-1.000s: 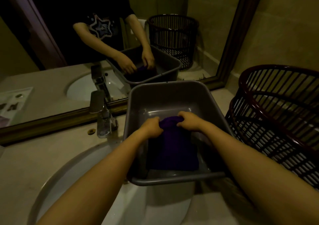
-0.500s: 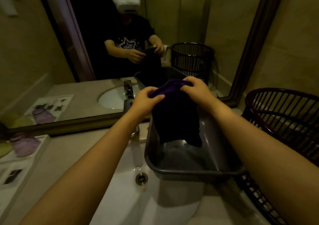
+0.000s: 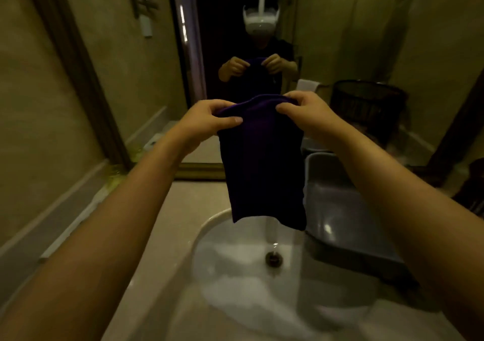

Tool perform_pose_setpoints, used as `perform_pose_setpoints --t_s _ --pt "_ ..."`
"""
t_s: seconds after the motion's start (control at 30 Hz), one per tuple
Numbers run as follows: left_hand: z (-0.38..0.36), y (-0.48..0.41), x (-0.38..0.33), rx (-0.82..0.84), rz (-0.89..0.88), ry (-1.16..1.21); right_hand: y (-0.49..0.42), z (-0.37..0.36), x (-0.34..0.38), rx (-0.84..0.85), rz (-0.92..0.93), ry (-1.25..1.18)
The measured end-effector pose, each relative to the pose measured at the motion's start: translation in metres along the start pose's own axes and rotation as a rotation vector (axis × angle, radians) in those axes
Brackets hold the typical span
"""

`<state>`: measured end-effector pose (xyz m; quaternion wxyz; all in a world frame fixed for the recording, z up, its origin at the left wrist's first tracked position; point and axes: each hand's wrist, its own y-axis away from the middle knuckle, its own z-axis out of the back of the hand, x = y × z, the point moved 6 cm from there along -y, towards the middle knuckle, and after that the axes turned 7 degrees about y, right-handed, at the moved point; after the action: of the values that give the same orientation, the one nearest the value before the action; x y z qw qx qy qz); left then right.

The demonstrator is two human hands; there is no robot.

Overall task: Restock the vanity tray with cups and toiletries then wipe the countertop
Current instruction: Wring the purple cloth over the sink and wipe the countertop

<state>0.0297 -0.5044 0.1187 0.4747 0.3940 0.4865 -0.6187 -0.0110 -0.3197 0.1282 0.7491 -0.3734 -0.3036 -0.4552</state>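
Since a second ago the cloth (image 3: 262, 162) has come up out of the grey tub (image 3: 340, 210) and now hangs above the sink (image 3: 235, 275). Nearest me is the bare bench (image 3: 162, 236) on the left, plenty of open room there. Both hands pinch the cloth's top edge, left hand (image 3: 209, 121) on one corner, right hand (image 3: 303, 113) on the other, so its long axis drops straight down between them. Tub sits just right of the sink, basket (image 3: 366, 105) further back, mirror (image 3: 262, 39) behind. I'd guess the left hand is closer to the open bench for wiping.
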Motion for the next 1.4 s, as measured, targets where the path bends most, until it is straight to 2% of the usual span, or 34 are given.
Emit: perform_pose_setpoints --t_s 0.17,0.43,0.67,0.8,0.9,1.0,1.13,1.2,1.23,1.3,1.4 --pt "0.078 0.053 0.047 0.050 0.159 -0.094 0.027 -0.095 0.017 0.084 -0.011 0.020" --pt "0.168 0.128 0.114 0.078 0.177 -0.148 0.083 -0.218 0.033 0.176 -0.067 0.018" --pt "0.190 0.233 0.212 0.214 0.503 -0.106 0.160 -0.320 -0.010 0.549 -0.325 0.018" --pt "0.180 0.266 0.250 0.323 0.623 -0.063 0.193 -0.345 -0.037 0.669 -0.430 -0.013" --pt "0.176 0.256 0.263 0.277 0.608 -0.027 0.192 -0.350 -0.052 0.602 -0.501 -0.031" --pt "0.172 0.226 0.276 0.102 0.522 -0.098 0.172 -0.353 -0.067 0.406 -0.524 0.036" --pt "0.160 0.195 0.285 -0.150 0.323 -0.331 0.143 -0.356 -0.079 0.060 -0.504 0.327" --pt "0.149 0.194 0.288 -0.176 0.194 -0.452 0.141 -0.364 -0.075 -0.032 -0.387 0.523" --pt "0.142 0.196 0.293 -0.143 0.136 -0.519 0.143 -0.374 -0.073 -0.017 -0.280 0.590" --pt "0.126 0.206 0.309 0.015 0.085 -0.738 0.157 -0.405 -0.073 0.139 -0.093 0.670" --pt "0.120 0.219 0.335 0.206 0.116 -1.006 0.176 -0.433 -0.088 0.365 -0.021 0.735"
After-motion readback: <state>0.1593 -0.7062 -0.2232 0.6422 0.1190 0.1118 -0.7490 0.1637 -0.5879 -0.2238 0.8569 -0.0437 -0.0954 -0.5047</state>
